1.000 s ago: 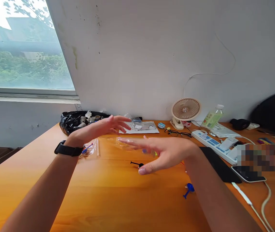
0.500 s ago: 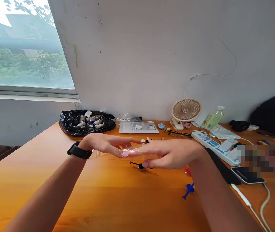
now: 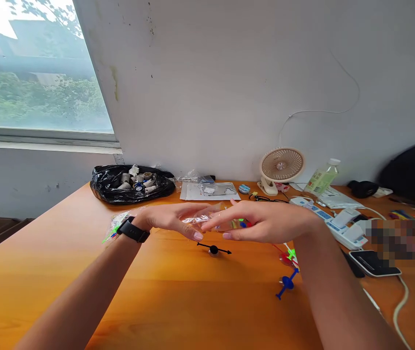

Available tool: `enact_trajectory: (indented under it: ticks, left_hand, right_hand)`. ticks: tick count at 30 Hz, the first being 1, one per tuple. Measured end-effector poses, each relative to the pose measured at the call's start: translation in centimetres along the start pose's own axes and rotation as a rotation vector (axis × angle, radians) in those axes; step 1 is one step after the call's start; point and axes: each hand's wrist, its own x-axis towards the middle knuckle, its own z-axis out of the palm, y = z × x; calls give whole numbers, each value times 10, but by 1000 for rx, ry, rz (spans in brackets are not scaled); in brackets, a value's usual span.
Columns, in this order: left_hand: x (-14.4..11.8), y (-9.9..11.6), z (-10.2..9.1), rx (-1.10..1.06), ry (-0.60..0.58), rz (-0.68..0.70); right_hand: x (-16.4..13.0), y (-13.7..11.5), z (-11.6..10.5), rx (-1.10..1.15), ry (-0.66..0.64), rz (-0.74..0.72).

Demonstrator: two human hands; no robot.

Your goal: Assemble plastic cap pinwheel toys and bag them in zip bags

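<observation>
Clear plastic film (image 3: 197, 219), perhaps a bag, is bunched between my two hands above the table. My left hand (image 3: 171, 219), with a black watch on its wrist, holds it between thumb and fingers; part of the grip is hidden. My right hand (image 3: 269, 221) reaches over from the other side, index finger against the film and thumb apart below. Under them, a black double-ended pointer on a round base (image 3: 213, 250) lies on the table. Near my right forearm lie a blue pointer (image 3: 287, 283), a red piece (image 3: 285, 258) and a green one (image 3: 291, 254).
On the orange wooden table (image 3: 149, 301), a black bag of cardboard rolls (image 3: 130, 187), papers (image 3: 192, 192), a fan (image 3: 282, 165) and a bottle (image 3: 324, 177) stand along the wall. A power strip (image 3: 344, 233) and phone (image 3: 374, 263) lie right. Small coloured pieces (image 3: 112, 229) lie beyond my left wrist.
My left hand has shifted slightly right, uncovering coloured pieces at its wrist. My right hand's fingers have spread, and the film is more bunched. The black pointer now shows whole.
</observation>
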Motion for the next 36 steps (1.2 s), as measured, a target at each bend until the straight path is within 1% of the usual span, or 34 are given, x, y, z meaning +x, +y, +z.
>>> enact_trajectory:
  ticks: [2, 4, 7, 9, 11, 14, 15, 17, 20, 22, 23, 25, 27, 29, 32, 34, 35, 36]
  left_hand:
    - [-4, -2, -4, 24, 39, -19]
    - [-6, -3, -8, 56, 59, -33]
    - [-9, -3, -12, 103, 69, -51]
    - [-13, -4, -15, 142, 103, -102]
    - [-19, -8, -20, 179, 169, -172]
    - [-31, -16, -28, 202, 277, -240]
    - [-34, -19, -31, 203, 305, -251]
    - [-40, -23, -36, 212, 343, -274]
    - [-45, -27, -40, 244, 381, -305]
    - [-47, -28, -43, 259, 383, -304]
    - [-48, -28, -43, 261, 381, -297]
    - [-50, -28, -45, 261, 384, -277]
    - [-52, -29, -46, 248, 396, -257]
    - [-54, -29, -47, 222, 404, -232]
    - [-57, -31, -47, 155, 391, -223]
    - [-59, -34, -47, 86, 365, -245]
    - [-60, -36, -47, 47, 344, -252]
    - [-60, -39, -47, 7, 319, -249]
  right_hand:
    - [-1, 2, -1, 51, -78, 8]
    - [-2, 4, -2, 88, -107, 5]
    - [-4, 9, -4, 104, -97, 26]
    - [-5, 13, -6, 105, -82, 67]
    - [-5, 19, -8, 120, -46, 127]
    - [1, 34, -4, 150, 22, 269]
    - [6, 39, 0, 143, 28, 316]
    - [18, 49, 11, 87, -17, 357]
    - [42, 56, 36, -22, -178, 278]
    - [57, 58, 54, -21, -310, 277]
    - [64, 59, 62, -28, -352, 286]
    - [73, 61, 75, -46, -390, 287]
    - [79, 64, 82, -34, -396, 256]
    - [80, 67, 82, 11, -391, 206]
    - [72, 65, 68, 162, -330, 98]
    - [60, 59, 51, 355, -227, 20]
    - [53, 56, 41, 468, -158, 4]
    - [46, 53, 32, 562, -31, -6]
